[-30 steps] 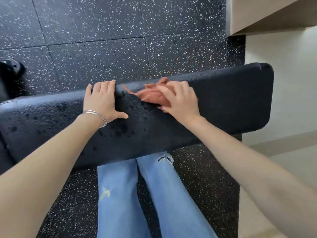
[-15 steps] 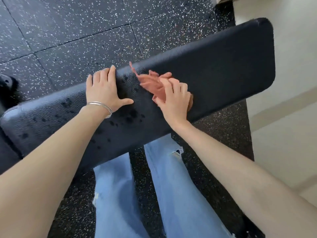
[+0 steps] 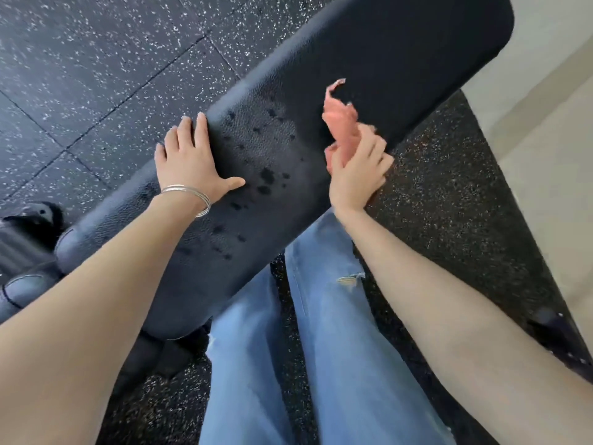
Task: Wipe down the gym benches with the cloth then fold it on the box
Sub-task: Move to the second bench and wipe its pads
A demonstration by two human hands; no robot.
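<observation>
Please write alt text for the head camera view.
A right hand wipes a black gym bench with an orange cloth. The left hand lies flat on the bench, beside dark wet spots.

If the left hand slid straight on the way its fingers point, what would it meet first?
The left hand lies flat on the bench, fingers pointing across the pad toward its far edge. Going on, it would probably pass that edge with only the speckled floor beyond; depth is unclear.

arms bare | left wrist: thin silver bangles (image 3: 189, 195) | ripped light-blue jeans (image 3: 308, 348)
</observation>
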